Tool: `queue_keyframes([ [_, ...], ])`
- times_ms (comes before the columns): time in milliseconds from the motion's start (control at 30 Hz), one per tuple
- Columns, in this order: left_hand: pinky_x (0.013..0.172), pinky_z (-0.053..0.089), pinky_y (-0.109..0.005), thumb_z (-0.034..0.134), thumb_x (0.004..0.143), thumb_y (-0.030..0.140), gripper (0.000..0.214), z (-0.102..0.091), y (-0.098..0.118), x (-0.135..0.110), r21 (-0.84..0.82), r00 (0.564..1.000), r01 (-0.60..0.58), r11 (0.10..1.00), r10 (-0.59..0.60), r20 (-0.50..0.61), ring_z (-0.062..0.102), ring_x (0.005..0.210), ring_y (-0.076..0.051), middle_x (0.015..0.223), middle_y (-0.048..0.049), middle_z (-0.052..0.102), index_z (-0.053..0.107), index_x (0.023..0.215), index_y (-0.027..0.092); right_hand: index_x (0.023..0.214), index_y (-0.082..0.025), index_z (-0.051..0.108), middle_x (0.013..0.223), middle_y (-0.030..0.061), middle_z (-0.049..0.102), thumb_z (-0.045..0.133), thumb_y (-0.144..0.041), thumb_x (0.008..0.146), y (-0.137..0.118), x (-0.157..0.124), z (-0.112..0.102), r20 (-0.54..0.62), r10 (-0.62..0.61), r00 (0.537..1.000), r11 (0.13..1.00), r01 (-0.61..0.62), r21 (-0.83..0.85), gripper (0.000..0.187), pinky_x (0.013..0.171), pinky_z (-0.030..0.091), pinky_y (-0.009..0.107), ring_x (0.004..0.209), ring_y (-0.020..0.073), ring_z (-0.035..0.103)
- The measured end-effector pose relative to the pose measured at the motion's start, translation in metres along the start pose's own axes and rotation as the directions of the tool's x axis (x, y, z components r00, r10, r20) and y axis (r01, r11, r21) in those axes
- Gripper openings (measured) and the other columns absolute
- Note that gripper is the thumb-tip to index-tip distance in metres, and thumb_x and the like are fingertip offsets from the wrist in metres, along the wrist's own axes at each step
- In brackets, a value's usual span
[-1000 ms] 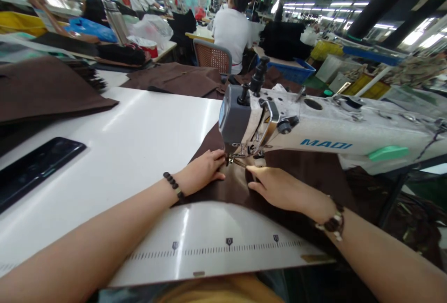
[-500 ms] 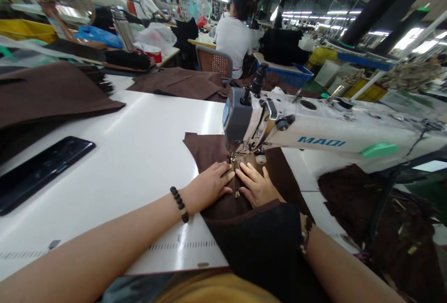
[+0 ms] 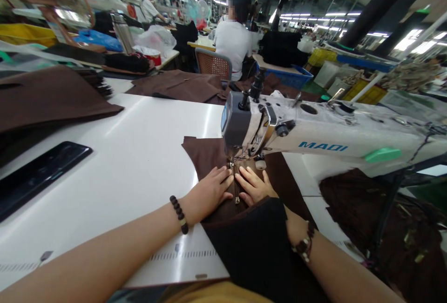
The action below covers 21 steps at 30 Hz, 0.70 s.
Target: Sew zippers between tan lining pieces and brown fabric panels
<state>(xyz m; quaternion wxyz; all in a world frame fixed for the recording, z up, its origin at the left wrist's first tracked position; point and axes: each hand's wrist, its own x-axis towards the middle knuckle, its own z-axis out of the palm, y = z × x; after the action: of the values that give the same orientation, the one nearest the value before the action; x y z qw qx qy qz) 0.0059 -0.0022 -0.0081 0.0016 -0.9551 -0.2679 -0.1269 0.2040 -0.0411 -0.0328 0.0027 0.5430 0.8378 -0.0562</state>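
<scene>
A brown fabric piece with a zipper lies under the head of a white sewing machine. My left hand rests flat on the cloth just left of the zipper, fingers stretched out. My right hand lies flat on the cloth right of the zipper, fingers spread toward the needle area. A dark fold of the fabric drapes over my right wrist and hides part of it. Both wrists wear bead bracelets.
A black phone lies at the left on the white table. Brown fabric stacks sit at far left and behind. A person in white sits ahead on a chair. More brown cloth hangs at the right.
The fabric was turned and pulled under the needle, so the zipper now runs between my hands. My right hand moved in beside the left, and a dark fold now covers my right wrist.
</scene>
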Motion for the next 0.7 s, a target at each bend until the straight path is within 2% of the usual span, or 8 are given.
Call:
queue_keyframes([
  [167,0.104,0.031,-0.041,0.06,0.082,0.033,0.049,0.0,0.0,0.001,-0.029,0.999,0.023,0.999,-0.022,0.041,0.043,0.119,-0.027,0.122,-0.0148,0.05,0.046,0.121,0.007,0.138,-0.022,0.032,0.142,0.0097,0.026,0.039,-0.024,0.087,-0.002,0.0,-0.005,-0.039,0.018,0.999,1.0,-0.018,-0.006,0.052,0.098,0.021,0.065,0.13,0.0284,0.026],
  [367,0.105,0.029,-0.043,0.06,0.081,0.024,0.042,-0.001,-0.004,0.006,-0.221,0.994,0.101,0.97,-0.089,0.063,0.04,0.12,-0.028,0.121,-0.015,0.049,0.049,0.119,0.008,0.138,-0.021,0.032,0.143,0.0117,0.025,0.045,-0.022,0.084,0.003,0.013,-0.008,0.049,0.034,0.998,0.999,-0.034,-0.007,0.056,0.097,0.022,0.065,0.129,0.0309,0.027],
  [467,0.102,0.034,-0.042,0.061,0.081,0.023,0.038,-0.01,-0.004,0.006,-0.23,0.993,0.116,0.966,-0.107,0.054,0.044,0.116,-0.028,0.119,-0.0146,0.05,0.052,0.116,0.01,0.135,-0.021,0.038,0.14,0.013,0.029,0.048,-0.019,0.081,0.006,0.014,-0.004,0.012,0.035,0.999,0.999,-0.035,0.005,0.055,0.097,0.024,0.064,0.127,0.0315,0.032],
  [533,0.096,0.041,-0.036,0.065,0.078,0.03,0.037,-0.017,-0.004,0.002,-0.198,0.995,0.093,0.976,-0.085,0.053,0.051,0.109,-0.025,0.117,-0.0107,0.053,0.057,0.11,0.014,0.129,-0.023,0.046,0.136,0.0137,0.038,0.047,-0.02,0.081,0.009,0.013,0.002,-0.031,-0.045,0.999,0.996,0.047,0.074,0.048,0.093,0.031,0.063,0.122,0.0319,0.039],
  [600,0.086,0.048,-0.025,0.072,0.067,0.045,0.041,-0.025,-0.007,-0.004,-0.216,0.995,0.035,0.976,-0.014,0.094,0.057,0.099,-0.019,0.111,-0.004,0.057,0.064,0.099,0.021,0.111,-0.027,0.061,0.124,0.0108,0.052,0.042,-0.019,0.083,0.012,0.013,0.008,-0.118,-0.1,0.988,0.978,0.119,0.171,0.035,0.095,0.036,0.053,0.116,0.0274,0.046],
  [633,0.084,0.048,-0.024,0.073,0.067,0.045,0.039,-0.03,-0.008,-0.008,-0.332,0.987,0.011,0.943,0.043,0.154,0.057,0.097,-0.019,0.11,-0.0036,0.058,0.066,0.097,0.021,0.105,-0.026,0.064,0.119,0.0096,0.056,0.044,-0.02,0.083,0.012,0.014,0.01,-0.103,-0.193,0.976,0.951,0.212,0.225,0.031,0.094,0.04,0.041,0.113,0.024,0.05],
  [700,0.082,0.048,-0.025,0.066,0.076,0.041,0.03,-0.04,-0.009,-0.018,-0.548,0.947,0.039,0.836,0.144,0.287,0.058,0.095,-0.017,0.107,-0.0033,0.059,0.066,0.098,0.021,0.097,-0.025,0.066,0.104,0.0064,0.062,0.043,-0.016,0.081,0.01,0.015,0.007,-0.076,-0.145,0.986,0.927,0.162,0.338,0.03,0.085,0.045,0.024,0.099,0.0165,0.057],
])
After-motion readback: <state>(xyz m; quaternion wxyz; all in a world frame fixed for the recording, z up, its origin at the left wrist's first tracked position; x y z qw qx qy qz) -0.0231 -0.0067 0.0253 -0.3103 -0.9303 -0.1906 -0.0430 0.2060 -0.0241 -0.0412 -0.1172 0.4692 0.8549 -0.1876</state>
